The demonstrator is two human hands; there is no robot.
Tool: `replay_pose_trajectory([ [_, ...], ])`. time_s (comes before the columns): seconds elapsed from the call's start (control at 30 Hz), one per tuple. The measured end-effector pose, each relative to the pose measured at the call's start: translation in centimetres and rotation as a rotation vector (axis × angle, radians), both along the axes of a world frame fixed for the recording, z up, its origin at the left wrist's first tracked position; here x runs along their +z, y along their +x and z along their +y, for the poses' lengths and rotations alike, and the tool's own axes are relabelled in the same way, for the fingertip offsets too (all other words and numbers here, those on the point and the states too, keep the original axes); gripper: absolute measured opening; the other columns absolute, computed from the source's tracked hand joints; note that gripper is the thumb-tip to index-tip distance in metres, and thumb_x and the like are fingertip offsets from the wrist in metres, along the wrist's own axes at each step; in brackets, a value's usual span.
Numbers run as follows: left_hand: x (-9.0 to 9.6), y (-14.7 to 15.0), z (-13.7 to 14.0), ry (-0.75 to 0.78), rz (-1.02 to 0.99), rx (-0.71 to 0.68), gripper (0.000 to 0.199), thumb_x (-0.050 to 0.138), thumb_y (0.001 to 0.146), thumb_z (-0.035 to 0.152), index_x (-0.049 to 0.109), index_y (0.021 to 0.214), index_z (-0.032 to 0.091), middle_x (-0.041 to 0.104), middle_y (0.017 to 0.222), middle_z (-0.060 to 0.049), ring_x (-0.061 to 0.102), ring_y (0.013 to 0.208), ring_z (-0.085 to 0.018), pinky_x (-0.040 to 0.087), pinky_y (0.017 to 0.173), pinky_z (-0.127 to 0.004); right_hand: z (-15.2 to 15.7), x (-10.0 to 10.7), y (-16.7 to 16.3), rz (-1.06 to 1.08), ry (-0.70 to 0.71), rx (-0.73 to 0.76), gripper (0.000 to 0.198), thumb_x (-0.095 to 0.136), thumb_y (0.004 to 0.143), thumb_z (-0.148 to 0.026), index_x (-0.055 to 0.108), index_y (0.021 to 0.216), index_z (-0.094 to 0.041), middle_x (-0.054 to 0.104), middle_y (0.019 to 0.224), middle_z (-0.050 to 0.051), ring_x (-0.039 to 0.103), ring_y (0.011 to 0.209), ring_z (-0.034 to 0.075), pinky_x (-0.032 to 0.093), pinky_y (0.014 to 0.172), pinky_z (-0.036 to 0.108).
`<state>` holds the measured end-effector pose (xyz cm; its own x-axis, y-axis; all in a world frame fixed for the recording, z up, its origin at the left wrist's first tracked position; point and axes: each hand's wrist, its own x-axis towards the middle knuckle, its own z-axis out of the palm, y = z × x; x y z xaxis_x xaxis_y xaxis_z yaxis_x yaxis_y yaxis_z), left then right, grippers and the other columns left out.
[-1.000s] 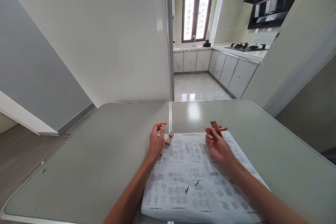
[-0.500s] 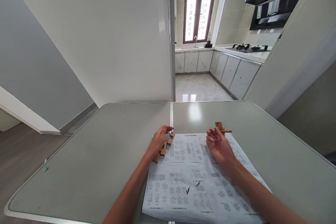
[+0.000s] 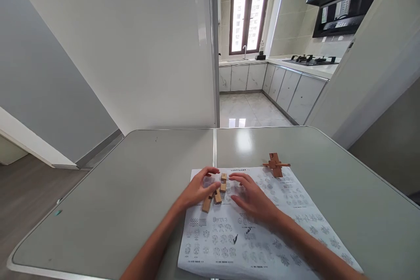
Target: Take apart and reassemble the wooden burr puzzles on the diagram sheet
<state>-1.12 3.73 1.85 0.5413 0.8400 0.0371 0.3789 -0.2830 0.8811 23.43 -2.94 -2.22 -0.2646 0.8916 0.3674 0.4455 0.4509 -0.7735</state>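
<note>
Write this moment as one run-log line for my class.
Left hand: open, thumb over wooden blocks, contact unclear | Right hand: open beside them, empty | Crossed wooden pieces: at printed sheet's far edge

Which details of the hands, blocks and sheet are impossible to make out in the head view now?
Head view:
- Blocks: exact number; the left hand partly covers them.
- Left hand: whether its thumb presses a block; too small to tell.
- Sheet: small print is unreadable; the right arm hides part.
- Wooden cross: its inside; outer parts hide it.
</note>
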Motion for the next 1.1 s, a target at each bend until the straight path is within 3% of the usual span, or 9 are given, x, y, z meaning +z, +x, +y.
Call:
replay_pose_trajectory([
  [0.13, -0.2, -3.7, 0.1, 0.074, 0.118, -0.173, 0.097, 0.093, 0.062, 0.052, 0.050, 0.146, 0.026, 0.050, 0.147, -0.012, 0.051, 0.134, -0.034, 0.042, 0.115, -0.048, -0.3, -0.4, -0.6, -0.168, 0.034, 0.009, 0.065, 0.064, 0.091, -0.020, 0.042, 0.150, -0.035, 0.044, 0.157, 0.006, 0.040, 0.147, 0.027, 0.042, 0.119, 0.052],
  [0.2, -0.3, -4.7, 0.2, 0.132, 0.169, -0.222, 0.107, 0.096, 0.055, 0.053, 0.048, 0.148, 0.029, 0.045, 0.151, -0.012, 0.043, 0.141, -0.036, 0.036, 0.120, -0.052, -0.3, -0.6, -0.8, -0.233, 0.036, 0.018, 0.069, 0.063, 0.092, -0.020, 0.038, 0.154, -0.036, 0.040, 0.162, 0.005, 0.034, 0.151, 0.027, 0.040, 0.121, 0.052],
  [0.4, -0.4, -4.6, 0.1, 0.224, 0.230, -0.267, 0.087, 0.096, 0.057, 0.053, 0.061, 0.134, 0.032, 0.046, 0.151, -0.010, 0.037, 0.144, -0.036, 0.036, 0.120, -0.053, 0.0, -1.4, -1.2, -0.369, 0.096, 0.051, 0.063, 0.059, 0.098, -0.027, 0.036, 0.156, -0.032, 0.032, 0.167, 0.007, 0.026, 0.155, 0.030, 0.039, 0.121, 0.055],
  [0.6, -0.8, -3.8, -0.2, 0.270, 0.212, -0.224, 0.071, 0.094, 0.061, 0.052, 0.066, 0.122, 0.029, 0.052, 0.144, -0.010, 0.044, 0.138, -0.033, 0.039, 0.117, -0.050, 0.0, -1.7, -1.2, -0.333, 0.135, 0.013, 0.039, 0.060, 0.096, -0.024, 0.054, 0.135, -0.028, 0.044, 0.156, 0.012, 0.046, 0.143, 0.031, 0.048, 0.113, 0.054],
  [0.83, -0.5, -3.2, -0.3, 0.258, 0.154, -0.155, 0.064, 0.094, 0.061, 0.048, 0.062, 0.110, 0.023, 0.059, 0.132, -0.011, 0.053, 0.125, -0.031, 0.046, 0.108, -0.046, 0.1, -1.3, -0.9, -0.249, 0.127, 0.014, 0.031, 0.060, 0.098, -0.023, 0.054, 0.128, -0.029, 0.055, 0.144, 0.011, 0.054, 0.135, 0.028, 0.051, 0.111, 0.050],
  [0.97, -0.2, -3.2, -0.4, 0.117, 0.099, -0.062, 0.060, 0.092, 0.065, 0.045, 0.060, 0.110, 0.022, 0.065, 0.109, -0.006, 0.061, 0.099, -0.024, 0.051, 0.089, -0.037, 0.1, -0.9, -0.8, -0.125, 0.090, -0.038, 0.047, 0.067, 0.092, -0.025, 0.047, 0.135, -0.029, 0.057, 0.139, 0.011, 0.060, 0.125, 0.028, 0.054, 0.106, 0.049],
  [1.1, -0.3, -3.0, -0.3, -0.164, -0.144, -0.062, 0.066, 0.090, 0.071, 0.043, 0.054, 0.122, 0.022, 0.066, 0.094, -0.003, 0.062, 0.086, -0.018, 0.049, 0.080, -0.031, 0.1, -0.9, -0.7, 0.021, 0.074, -0.089, 0.051, 0.069, 0.090, -0.032, 0.046, 0.135, -0.029, 0.060, 0.132, 0.010, 0.067, 0.110, 0.027, 0.059, 0.098, 0.047],
])
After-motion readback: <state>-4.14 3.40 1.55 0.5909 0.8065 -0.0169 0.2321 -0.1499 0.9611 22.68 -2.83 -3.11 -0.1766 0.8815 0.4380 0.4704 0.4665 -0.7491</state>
